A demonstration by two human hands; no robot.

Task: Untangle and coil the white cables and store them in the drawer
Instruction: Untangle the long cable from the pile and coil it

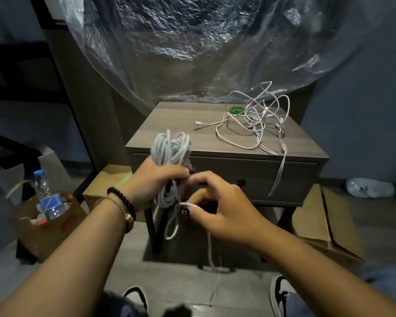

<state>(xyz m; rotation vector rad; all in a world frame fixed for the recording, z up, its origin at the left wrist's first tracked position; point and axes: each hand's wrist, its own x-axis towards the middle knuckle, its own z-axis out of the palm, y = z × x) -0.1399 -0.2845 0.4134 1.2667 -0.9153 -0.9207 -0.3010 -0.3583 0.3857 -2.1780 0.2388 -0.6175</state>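
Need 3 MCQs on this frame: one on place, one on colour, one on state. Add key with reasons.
1. Where does the tangled cable pile lie?
A. on the nightstand top
B. on the floor
C. inside the drawer

2. What colour is the tape roll behind that pile?
A. red
B. green
C. yellow

3. The nightstand's drawer is:
A. pulled open
B. closed
C. removed

Key:
1 A, the pile rests on the nightstand at its right rear, one end hanging over the front edge.
2 B, it shows bright green.
3 B, its front sits flush while the left hand holds the coiled cable bundle and the right hand pinches a loose strand.
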